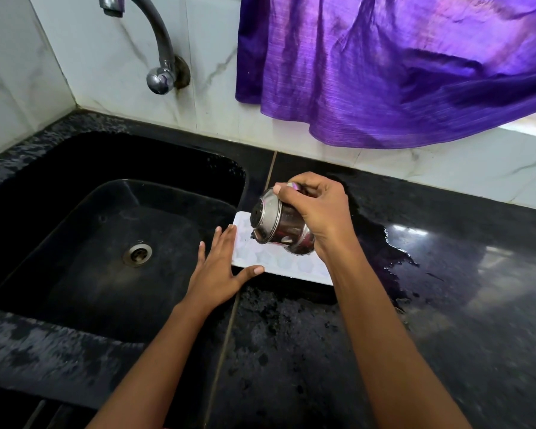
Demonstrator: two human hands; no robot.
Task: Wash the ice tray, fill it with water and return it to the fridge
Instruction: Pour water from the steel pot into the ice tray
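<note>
A wet black granite counter [307, 351] fills the foreground of a tiled kitchen corner, its polished surface flecked with droplets and, to the right, a spreading puddle [396, 252] that catches the light. Two bare forearms reach in from the bottom edge. The left hand [218, 267] lies flat with fingers spread wide, its fingertips and thumb pressing on the near left end of a white ice tray [279, 258], which sits on the counter just beside the right rim of the sink. The right hand [314, 209] closes around a small steel cup [279, 224], gripping it from above with fingers wrapped over its rim, and tilts it steeply toward the left so that its mouth hangs over the tray; a thin thread of water shows at the cup's lower lip, above the tray's compartments. To the left, the deep black sink [37, 181] holds a metal drain [137, 253] at its centre. Beyond, a curved chrome tap [155, 41] rises from the white marble-patterned wall tiles [99, 57], and a purple curtain [399, 63] hangs down over the wall at upper right.
</note>
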